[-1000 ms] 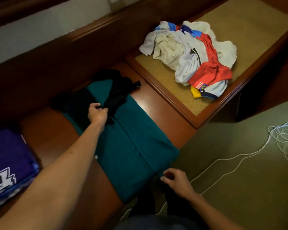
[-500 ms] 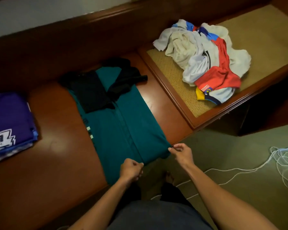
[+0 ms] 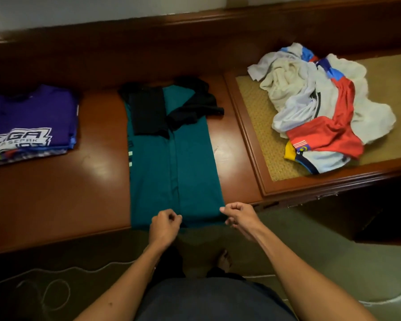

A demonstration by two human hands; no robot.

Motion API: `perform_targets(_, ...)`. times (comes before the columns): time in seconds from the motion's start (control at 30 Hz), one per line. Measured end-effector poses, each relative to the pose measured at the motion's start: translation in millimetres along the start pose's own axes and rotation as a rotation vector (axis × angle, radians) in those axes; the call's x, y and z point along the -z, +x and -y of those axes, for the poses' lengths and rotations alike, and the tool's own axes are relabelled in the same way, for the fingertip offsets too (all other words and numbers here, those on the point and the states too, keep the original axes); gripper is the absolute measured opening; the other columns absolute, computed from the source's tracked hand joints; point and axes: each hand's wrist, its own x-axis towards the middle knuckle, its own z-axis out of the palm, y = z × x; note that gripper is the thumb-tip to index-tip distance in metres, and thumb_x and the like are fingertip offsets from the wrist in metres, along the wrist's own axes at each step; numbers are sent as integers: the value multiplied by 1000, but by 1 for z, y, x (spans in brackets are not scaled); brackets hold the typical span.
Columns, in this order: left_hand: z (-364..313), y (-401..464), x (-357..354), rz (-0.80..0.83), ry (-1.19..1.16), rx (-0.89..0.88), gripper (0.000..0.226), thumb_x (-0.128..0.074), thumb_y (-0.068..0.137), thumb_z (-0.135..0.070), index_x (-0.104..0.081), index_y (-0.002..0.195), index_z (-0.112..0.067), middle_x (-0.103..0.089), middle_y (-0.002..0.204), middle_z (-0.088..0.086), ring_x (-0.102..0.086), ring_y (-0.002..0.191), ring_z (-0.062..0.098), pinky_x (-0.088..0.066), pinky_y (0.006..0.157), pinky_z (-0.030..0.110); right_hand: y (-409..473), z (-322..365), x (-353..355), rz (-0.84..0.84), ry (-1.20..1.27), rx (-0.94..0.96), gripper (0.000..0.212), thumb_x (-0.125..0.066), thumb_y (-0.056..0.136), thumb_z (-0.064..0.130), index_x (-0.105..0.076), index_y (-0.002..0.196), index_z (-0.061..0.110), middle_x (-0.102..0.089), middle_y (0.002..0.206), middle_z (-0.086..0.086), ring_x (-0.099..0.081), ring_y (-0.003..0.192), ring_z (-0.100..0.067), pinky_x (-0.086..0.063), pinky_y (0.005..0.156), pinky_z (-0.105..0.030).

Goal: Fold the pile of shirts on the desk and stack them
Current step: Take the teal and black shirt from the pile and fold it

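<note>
Head view: I see the teal shirt [image 3: 171,163], sides folded in, both hands [image 3: 164,224] [image 3: 240,216] pinching its near hem, folded stack [image 3: 30,123] far beyond my left fingers, unfolded pile [image 3: 322,105] beyond my right; several shirts remain.

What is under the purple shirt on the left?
The purple shirt tops a folded stack; edges of other folded shirts, blue and patterned, show beneath it, resting on the wooden desk. How many there are, and what they look like, is covered.
</note>
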Motion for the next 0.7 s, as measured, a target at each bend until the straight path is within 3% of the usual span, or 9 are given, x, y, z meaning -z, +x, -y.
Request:
perform_targets(0.1,-2,-3,0,-41,94,25,32,-66,87,-46,-62,69,-21,-63,71,-4,-60,72,16,-46,64,30,9,10,4,48,-334,28,16,-72,88,18,-67,95,5,-69,72,-5,-58,48,-10,-42,44,-23)
perform_targets(0.17,-10,-3,-2,-63,201,52,36,-66,86,-49,-59,70,-17,-61,74,-1,-57,72,18,-42,63,30,13,14,7,-11,-573,105,11,-72,88,22,-68,84,12,-67,68,0,-62,50,-9,-46,48,-24)
perform_targets(0.3,-16,-2,-4,-42,264,82,35,-65,87,-49,-55,74,-18,-61,80,2,-58,77,22,-46,67,33,11,11,21,-204,-922,245,25,-71,86,38,-65,68,21,-67,71,3,-65,69,-13,-55,67,-34)
perform_targets(0.37,-15,-1,-1,-11,244,80,36,-67,86,-50,-59,73,-18,-63,75,0,-59,73,19,-47,65,32,10,14,26,-186,-924,274,25,-67,90,36,-64,71,20,-66,70,3,-64,67,-11,-56,66,-35)
perform_targets(0.43,-17,3,5,21,204,50,34,-67,85,-50,-63,73,-19,-65,74,-1,-60,73,16,-46,64,31,12,25,30,-174,-910,289,23,-63,93,33,-64,74,20,-65,70,3,-62,66,-8,-48,58,-26)
perform_targets(0.53,-26,17,18,36,106,4,25,-67,88,-45,-65,76,-22,-68,78,-2,-64,78,17,-52,72,33,21,49,28,-181,-888,334,23,-61,94,31,-64,74,20,-63,69,4,-60,64,-7,-40,53,-23)
perform_targets(0.7,-52,58,38,44,3,-94,15,-64,92,-32,-63,79,-24,-67,79,1,-66,77,21,-58,73,44,57,93,16,-130,-750,383,14,-66,91,26,-65,84,14,-66,80,-1,-62,76,-14,-47,62,-27)
